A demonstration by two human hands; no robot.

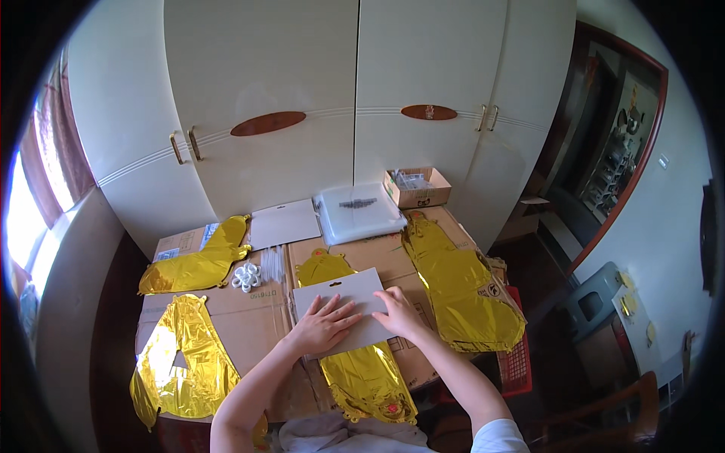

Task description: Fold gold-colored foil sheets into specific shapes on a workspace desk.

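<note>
A pale grey card with a small dark hanging slot lies over a flat gold foil balloon, hiding the balloon's middle. My left hand rests palm down on the card with its fingers spread. At the card's right edge is my right hand, its fingers curled in and the thumb and fingertips against the card. Parts of that grip are hidden by the hand itself. Flat gold foil balloons lie to the right, at the near left and at the far left.
Flattened brown cardboard covers the table. Left of the card are a white ribbon bundle and clear straws. Further back lie another grey card, a stack of clear bags and a small box. A red basket stands below right.
</note>
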